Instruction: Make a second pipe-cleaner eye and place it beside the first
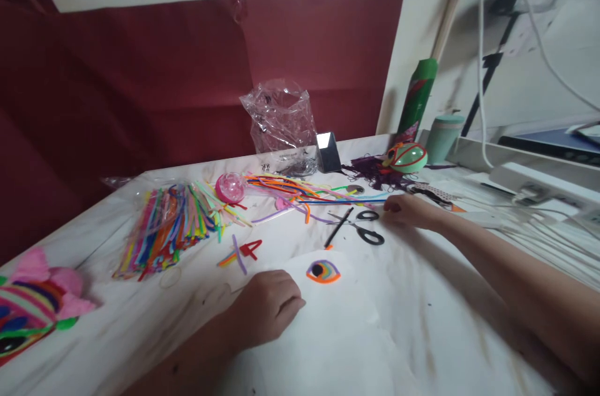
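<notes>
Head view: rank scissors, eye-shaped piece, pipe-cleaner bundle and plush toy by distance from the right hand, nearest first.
1. Scissors, just left of the right hand.
2. Eye-shaped piece, on the white paper, closer to the left hand.
3. Pipe-cleaner bundle, left of centre on the table.
4. Plush toy, at the far left edge.

1 view only, head-mounted. it looks forward and down across the white table (117, 321), close over its near edge, facing the dark red wall (140, 90) behind the far edge.
</notes>
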The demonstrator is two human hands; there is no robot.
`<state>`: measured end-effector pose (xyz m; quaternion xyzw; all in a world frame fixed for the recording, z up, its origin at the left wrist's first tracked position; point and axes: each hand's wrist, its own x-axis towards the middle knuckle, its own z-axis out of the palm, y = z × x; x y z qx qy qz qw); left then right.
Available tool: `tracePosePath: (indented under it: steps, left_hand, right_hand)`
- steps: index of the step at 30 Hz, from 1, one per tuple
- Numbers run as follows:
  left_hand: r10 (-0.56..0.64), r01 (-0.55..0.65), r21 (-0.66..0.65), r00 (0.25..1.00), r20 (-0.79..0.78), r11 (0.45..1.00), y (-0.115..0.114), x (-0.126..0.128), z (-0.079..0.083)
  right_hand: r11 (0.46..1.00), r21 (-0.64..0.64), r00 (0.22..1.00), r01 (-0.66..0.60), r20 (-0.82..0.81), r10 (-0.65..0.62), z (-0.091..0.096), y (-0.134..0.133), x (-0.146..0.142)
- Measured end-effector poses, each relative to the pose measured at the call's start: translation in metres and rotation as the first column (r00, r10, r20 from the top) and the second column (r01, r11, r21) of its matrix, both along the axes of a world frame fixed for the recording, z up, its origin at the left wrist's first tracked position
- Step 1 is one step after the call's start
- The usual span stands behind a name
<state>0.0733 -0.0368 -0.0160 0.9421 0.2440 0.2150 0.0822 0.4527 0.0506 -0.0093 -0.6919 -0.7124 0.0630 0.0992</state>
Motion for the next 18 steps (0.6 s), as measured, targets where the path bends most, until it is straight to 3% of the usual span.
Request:
tracePosePath:
  steps: [6,14,18]
  left_hand:
    - [0.0,0.0,0.04,1.0,-0.006,0.999,-0.002,0.002,0.001]
    - [0.019,-0.018,0.041,0.999,-0.027,0.999,-0.001,0.0,-0.004]
    - [0.02,-0.018,0.053,0.999,-0.04,0.998,-0.001,0.0,-0.006]
  right_hand:
    - [0.989,0.149,1.0,0.005,-0.016,-0.002,0.002,0.025,-0.012]
    - [0.927,0.21,0.947,-0.312,-0.004,0.32,0.002,0.045,-0.1]
    - [0.894,0.218,0.92,-0.39,0.05,0.389,0.002,0.049,-0.139]
